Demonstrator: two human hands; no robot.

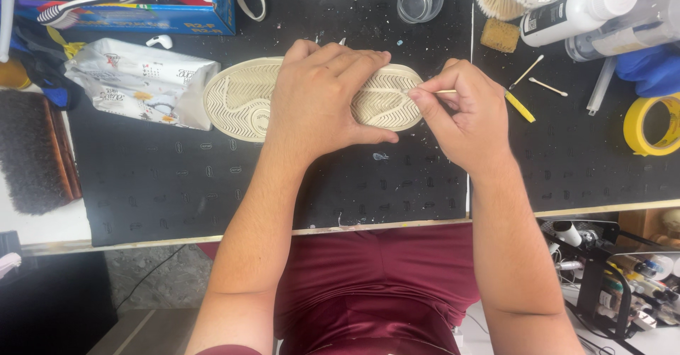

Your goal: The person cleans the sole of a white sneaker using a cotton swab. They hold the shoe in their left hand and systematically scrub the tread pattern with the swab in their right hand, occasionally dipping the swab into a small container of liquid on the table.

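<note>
Our left hand (322,96) lies flat, fingers spread, pressing the sole-up shoe (244,100) at mat (177,185) centre. Right hand (464,114) pinches a thin stick (446,91) at the sole's right edge. Wipes pack (134,82) touches its left edge; bare mat nearer us.

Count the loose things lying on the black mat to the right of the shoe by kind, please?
Cotton swabs: 2
Yellow stick: 1
Tan sponge block: 1
Yellow tape roll: 1
Total: 5
</note>
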